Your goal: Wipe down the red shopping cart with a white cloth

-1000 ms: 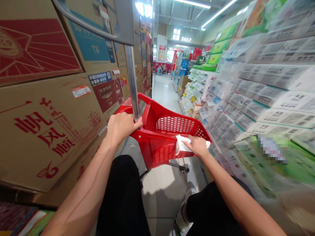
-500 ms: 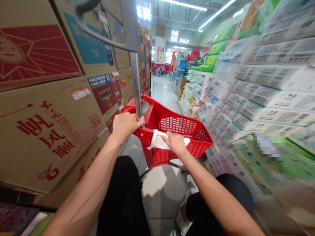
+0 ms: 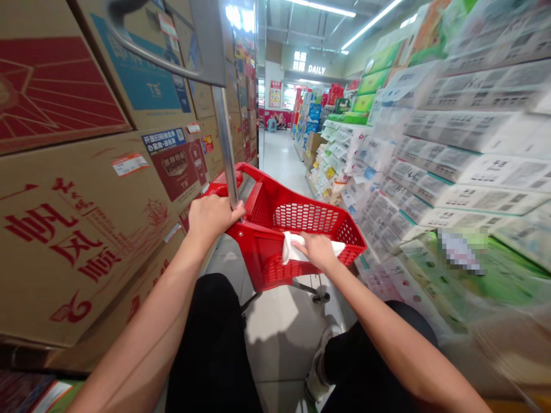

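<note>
A red plastic shopping cart [image 3: 258,267] with perforated basket walls stands turned sideways before me. My left hand [image 3: 210,217] is closed round its left end, the thumb against the base of an upright metal pole [image 3: 225,132]. On the near rim of the basket, my right hand [image 3: 319,250] presses a white cloth [image 3: 288,251], its fingers closed over it. Part of the cloth hangs down the outer side, and another part sticks out right of the hand. The palm side of both hands is hidden.
Stacked cardboard boxes [image 3: 77,229] wall the left side. Plastic-wrapped packs of tissue paper [image 3: 465,166] are piled on the right, with green packs [image 3: 508,275] lower down. A tiled aisle [image 3: 278,152] runs ahead. My legs are spread either side of the cart's near end.
My right hand has slid the white cloth rightward along the basket's rim. My left hand keeps its hold on the cart. The whole view has shifted slightly.
</note>
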### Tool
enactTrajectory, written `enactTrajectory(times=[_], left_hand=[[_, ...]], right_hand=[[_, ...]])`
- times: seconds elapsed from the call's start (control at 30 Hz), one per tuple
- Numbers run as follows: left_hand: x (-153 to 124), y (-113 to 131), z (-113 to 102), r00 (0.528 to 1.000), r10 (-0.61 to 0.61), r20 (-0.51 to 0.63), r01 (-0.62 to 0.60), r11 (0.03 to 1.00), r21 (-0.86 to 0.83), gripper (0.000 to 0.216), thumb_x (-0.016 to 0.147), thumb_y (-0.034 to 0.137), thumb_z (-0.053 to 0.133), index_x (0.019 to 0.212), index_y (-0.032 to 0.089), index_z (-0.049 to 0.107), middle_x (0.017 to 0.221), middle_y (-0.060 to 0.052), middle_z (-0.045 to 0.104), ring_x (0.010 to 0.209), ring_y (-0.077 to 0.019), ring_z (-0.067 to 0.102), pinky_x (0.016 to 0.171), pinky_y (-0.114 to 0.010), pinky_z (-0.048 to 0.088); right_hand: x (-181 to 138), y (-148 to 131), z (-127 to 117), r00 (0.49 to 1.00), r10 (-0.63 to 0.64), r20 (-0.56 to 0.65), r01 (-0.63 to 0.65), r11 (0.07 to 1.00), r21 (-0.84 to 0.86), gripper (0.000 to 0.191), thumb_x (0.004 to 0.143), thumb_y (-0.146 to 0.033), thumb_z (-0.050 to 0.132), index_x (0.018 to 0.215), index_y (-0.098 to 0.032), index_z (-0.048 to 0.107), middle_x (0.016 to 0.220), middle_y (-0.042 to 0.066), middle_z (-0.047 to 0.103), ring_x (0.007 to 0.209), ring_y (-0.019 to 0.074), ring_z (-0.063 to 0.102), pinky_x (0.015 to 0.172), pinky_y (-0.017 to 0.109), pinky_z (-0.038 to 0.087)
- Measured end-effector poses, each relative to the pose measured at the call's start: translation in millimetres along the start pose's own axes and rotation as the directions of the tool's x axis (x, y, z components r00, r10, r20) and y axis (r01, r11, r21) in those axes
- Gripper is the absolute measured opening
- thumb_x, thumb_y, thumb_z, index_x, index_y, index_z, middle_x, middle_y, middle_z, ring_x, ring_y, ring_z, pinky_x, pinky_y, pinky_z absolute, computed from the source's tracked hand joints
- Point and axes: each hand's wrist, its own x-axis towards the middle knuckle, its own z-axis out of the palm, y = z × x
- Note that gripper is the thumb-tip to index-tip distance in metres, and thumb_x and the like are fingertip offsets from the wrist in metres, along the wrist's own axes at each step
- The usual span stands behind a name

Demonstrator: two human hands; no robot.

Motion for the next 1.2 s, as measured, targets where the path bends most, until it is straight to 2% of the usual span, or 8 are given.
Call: enactTrajectory(times=[0.1,0.2,0.47,0.57,0.67,0.97,1.07,1.2], left_hand=[[-1,5,-1,1.000,0.004,-0.006,-0.004,1.000,-0.016,0.072,0.090,0.058,0.023,0.095,0.012,0.079,0.088,-0.021,0.073,0.085,-0.0348,0.068,0.068,-0.037,0.039],[2,-1,-1,1.000,0.021,0.018,-0.020,1.000,-0.010,0.073,0.090,0.059,0.022,0.095,0.013,0.079,0.089,-0.021,0.073,0.085,-0.0350,0.068,0.068,-0.038,0.040],[14,-42,9,0.996,0.001,0.088,-0.006,0.998,0.063,0.078,0.089,0.065,0.019,0.091,0.015,0.078,0.089,-0.020,0.073,0.087,-0.0358,0.068,0.065,-0.037,0.039],[14,-44,10,0.997,-0.017,0.077,0.012,0.997,0.070,0.078,0.089,0.064,0.018,0.093,0.014,0.078,0.090,-0.021,0.073,0.089,-0.0362,0.067,0.066,-0.038,0.039],[13,-38,9,0.997,-0.035,0.072,0.030,0.997,0.072,0.076,0.089,0.062,0.019,0.093,0.013,0.077,0.091,-0.021,0.073,0.090,-0.0364,0.067,0.067,-0.038,0.040],[6,-13,1,0.999,-0.016,0.051,0.015,1.000,0.020,0.074,0.089,0.060,0.022,0.091,0.013,0.078,0.088,-0.021,0.073,0.088,-0.0365,0.068,0.069,-0.039,0.042],[7,-16,3,0.999,-0.021,0.039,0.021,1.000,0.012,0.073,0.089,0.061,0.022,0.090,0.014,0.078,0.088,-0.021,0.073,0.088,-0.0371,0.068,0.068,-0.039,0.041],[12,-26,8,0.998,-0.035,0.057,0.034,0.999,0.025,0.074,0.088,0.064,0.022,0.089,0.014,0.077,0.089,-0.020,0.073,0.090,-0.0384,0.067,0.068,-0.039,0.041]], right_hand=[[25,-60,-13,0.989,-0.076,-0.125,0.089,0.991,0.101,0.064,0.099,-0.068,0.017,0.106,-0.023,0.063,0.103,0.009,0.072,0.096,0.0206,0.066,0.074,0.026,0.039],[29,-72,-15,0.995,-0.069,-0.076,0.076,0.993,0.089,0.066,0.099,-0.068,0.015,0.106,-0.023,0.062,0.095,0.008,0.073,0.088,0.0205,0.067,0.069,0.026,0.039],[-48,68,17,0.995,0.079,0.055,-0.071,0.989,-0.128,0.062,0.102,-0.062,0.022,0.099,-0.018,0.066,0.087,0.012,0.074,0.079,0.0210,0.069,0.062,0.026,0.031],[-59,86,19,0.992,0.117,0.056,-0.109,0.986,-0.126,0.060,0.101,-0.063,0.026,0.097,-0.018,0.067,0.087,0.012,0.074,0.080,0.0218,0.070,0.061,0.026,0.030],[-47,65,15,0.988,0.139,0.069,-0.130,0.984,-0.120,0.061,0.100,-0.065,0.028,0.100,-0.019,0.068,0.088,0.011,0.074,0.082,0.0232,0.070,0.062,0.027,0.032],[28,-69,-17,0.998,0.058,0.030,-0.062,0.990,0.129,0.071,0.096,-0.074,0.019,0.106,-0.023,0.068,0.092,0.009,0.074,0.085,0.0226,0.068,0.070,0.027,0.039],[29,-73,-18,0.998,0.046,0.035,-0.051,0.987,0.152,0.073,0.095,-0.075,0.018,0.102,-0.024,0.068,0.091,0.009,0.074,0.086,0.0224,0.068,0.071,0.027,0.039],[7,-29,-7,0.997,0.072,0.037,-0.074,0.995,0.068,0.070,0.096,-0.073,0.021,0.102,-0.023,0.069,0.089,0.009,0.074,0.085,0.0235,0.069,0.067,0.026,0.037]])
